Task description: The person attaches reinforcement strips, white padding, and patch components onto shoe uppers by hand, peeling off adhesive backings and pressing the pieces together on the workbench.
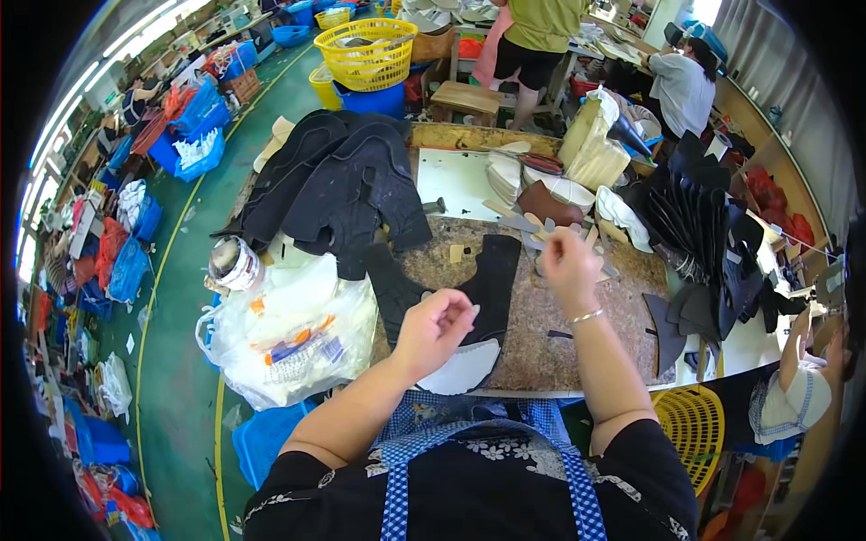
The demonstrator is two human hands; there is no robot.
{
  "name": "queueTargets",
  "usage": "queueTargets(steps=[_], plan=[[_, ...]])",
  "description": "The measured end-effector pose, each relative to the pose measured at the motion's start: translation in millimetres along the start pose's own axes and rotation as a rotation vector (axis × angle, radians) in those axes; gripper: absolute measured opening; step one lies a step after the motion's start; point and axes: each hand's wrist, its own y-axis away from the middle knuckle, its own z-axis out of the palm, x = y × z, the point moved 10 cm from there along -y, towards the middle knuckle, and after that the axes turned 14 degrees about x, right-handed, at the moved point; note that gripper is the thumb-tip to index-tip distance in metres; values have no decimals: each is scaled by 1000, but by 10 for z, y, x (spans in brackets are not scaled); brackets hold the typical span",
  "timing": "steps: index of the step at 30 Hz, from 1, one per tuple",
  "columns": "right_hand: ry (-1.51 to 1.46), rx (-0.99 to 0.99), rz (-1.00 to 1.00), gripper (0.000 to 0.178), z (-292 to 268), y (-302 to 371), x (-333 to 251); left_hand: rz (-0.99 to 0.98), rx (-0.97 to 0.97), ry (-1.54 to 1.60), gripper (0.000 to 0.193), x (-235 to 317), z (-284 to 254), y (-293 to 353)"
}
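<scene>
A black U-shaped shoe-upper piece (499, 279) lies on the brown work board (532, 361), with a white-backed curved part (465, 370) at its near end. My left hand (437, 329) is over this piece, fingers curled in toward the thumb; whatever they may hold cannot be made out. To the right, my right hand (570, 268) is raised above the board, its fingers closed together, and their tips are too blurred to show anything held. Small grey and tan pieces (528, 223) are scattered just beyond it. A small tan scrap (456, 254) sits inside the U.
Black cut pieces (347, 171) pile up at the far left, near a white plastic bag (289, 334) and a glue-stained tub (236, 263). More black pieces (690, 207) stack at right. Beyond are scissors (541, 163) and a yellow basket (365, 54). Other people work nearby.
</scene>
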Motion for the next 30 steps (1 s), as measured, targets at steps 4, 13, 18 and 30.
queueTargets(steps=[4, 13, 18, 30], plan=[[-236, -51, -392, 8, 9, 231, -1100, -178, -58, 150, 10, -203, 224, -217], [-75, -224, -45, 17, 164, 118, -249, -147, 196, 222, 8, -146, -574, -222], [49, -165, -336, 26, 294, 12, -288, -123, -26, -63, 7, -282, -318, 11], [-84, -176, -142, 18, 417, -23, 102, -85, -148, -70, 11, -280, -24, 115]])
